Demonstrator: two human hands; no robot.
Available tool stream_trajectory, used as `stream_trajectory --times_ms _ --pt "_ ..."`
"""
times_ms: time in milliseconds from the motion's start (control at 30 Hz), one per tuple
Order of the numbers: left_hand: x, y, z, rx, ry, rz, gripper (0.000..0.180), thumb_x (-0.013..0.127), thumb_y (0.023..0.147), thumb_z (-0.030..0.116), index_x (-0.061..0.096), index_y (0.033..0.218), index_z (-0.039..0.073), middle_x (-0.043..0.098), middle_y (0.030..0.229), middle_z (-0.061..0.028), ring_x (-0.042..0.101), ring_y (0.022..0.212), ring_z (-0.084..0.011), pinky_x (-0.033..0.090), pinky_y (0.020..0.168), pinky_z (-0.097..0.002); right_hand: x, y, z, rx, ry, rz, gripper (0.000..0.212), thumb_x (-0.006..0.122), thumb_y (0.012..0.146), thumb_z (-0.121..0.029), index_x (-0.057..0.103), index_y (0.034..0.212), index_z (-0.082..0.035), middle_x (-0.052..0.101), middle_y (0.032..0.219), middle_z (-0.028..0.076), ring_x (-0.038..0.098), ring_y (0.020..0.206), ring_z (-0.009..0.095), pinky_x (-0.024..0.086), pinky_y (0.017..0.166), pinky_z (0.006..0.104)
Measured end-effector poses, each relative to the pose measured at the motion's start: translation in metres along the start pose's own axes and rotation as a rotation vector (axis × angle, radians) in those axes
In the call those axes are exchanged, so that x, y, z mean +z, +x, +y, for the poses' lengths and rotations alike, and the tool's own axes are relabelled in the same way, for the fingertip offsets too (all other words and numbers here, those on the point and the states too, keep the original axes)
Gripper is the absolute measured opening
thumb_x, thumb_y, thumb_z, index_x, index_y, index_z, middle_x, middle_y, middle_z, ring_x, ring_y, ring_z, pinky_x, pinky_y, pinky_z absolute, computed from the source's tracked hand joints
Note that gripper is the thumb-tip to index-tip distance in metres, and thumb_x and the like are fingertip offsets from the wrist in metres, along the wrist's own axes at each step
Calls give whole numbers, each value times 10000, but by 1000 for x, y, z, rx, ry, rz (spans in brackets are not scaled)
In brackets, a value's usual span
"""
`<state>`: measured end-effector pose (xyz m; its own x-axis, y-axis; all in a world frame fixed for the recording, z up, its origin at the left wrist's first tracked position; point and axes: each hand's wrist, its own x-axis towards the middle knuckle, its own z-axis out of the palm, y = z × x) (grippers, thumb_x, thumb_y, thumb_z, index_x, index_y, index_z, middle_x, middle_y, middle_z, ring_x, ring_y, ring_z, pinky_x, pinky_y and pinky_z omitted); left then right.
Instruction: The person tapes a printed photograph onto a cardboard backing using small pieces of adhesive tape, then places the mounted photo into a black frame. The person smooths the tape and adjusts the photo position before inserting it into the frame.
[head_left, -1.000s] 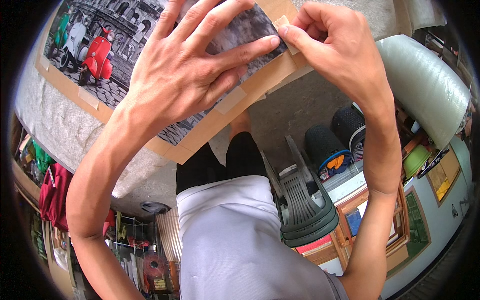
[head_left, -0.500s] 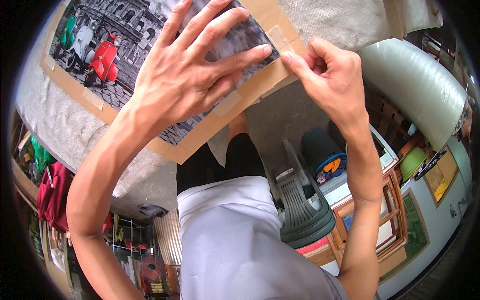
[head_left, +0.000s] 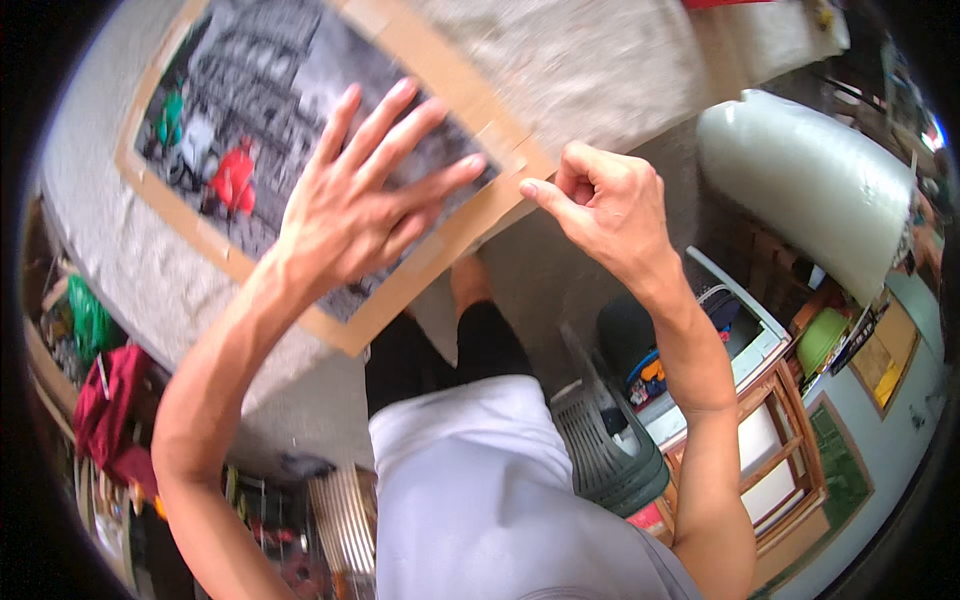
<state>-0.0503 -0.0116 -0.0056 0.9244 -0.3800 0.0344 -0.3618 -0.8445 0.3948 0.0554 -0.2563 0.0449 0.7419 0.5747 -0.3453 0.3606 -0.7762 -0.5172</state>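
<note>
Your left hand [head_left: 355, 215] reaches up, palm down over the photo [head_left: 265, 130], its fingers spread wide in a flat, unclosed grip. Your right hand [head_left: 605, 210] folds its fingers, thumb pointing at the right corner of the brown border [head_left: 440, 262]; whether that grip pinches anything cannot be told. The photo lies on the worktop [head_left: 590, 65].

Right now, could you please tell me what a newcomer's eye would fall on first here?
Probably the red scooter, bright within the mostly grey picture at the upper left. Next come the left hand, spread over that picture, and the large, pale, shiny roll at the upper right.
</note>
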Motion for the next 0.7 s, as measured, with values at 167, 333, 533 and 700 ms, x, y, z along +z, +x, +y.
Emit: stream_trajectory --times_ms 167,333,533,700 --pt "1 -2 4 -21 12 -35 546 605 906 321 497 1431 424 265 1602 -78 176 1511 -317 75 1240 -536 -77 85 42 117 868 1043 271 782 866 -306 699 944 -60 689 889 19 590 920 80 450 617 264" --pt "0 3 4 -23 22 -63 520 559 929 315 491 1430 441 260 1604 -68 165 1515 -303 71 1243 -533 -153 140 61 446 1232 526 211 659 918 -215 680 1059 -60 698 958 101 658 993 258 518 846 550" --pt "-1 -4 2 -42 22 -55 511 569 927 338 507 1427 420 272 1595 -84 172 1513 -304 78 1237 -533 -135 144 103 110 1607 434 237 629 959 -225 632 1151 -85 618 1153 78 555 1183 291 417 977 685" --pt "0 6 2 23 16 -46 511 566 935 358 493 1437 423 276 1591 -87 185 1509 -302 76 1235 -533 -83 151 217 -61 1624 684 146 668 925 -127 658 1057 -64 661 1009 48 642 920 197 552 874 419"
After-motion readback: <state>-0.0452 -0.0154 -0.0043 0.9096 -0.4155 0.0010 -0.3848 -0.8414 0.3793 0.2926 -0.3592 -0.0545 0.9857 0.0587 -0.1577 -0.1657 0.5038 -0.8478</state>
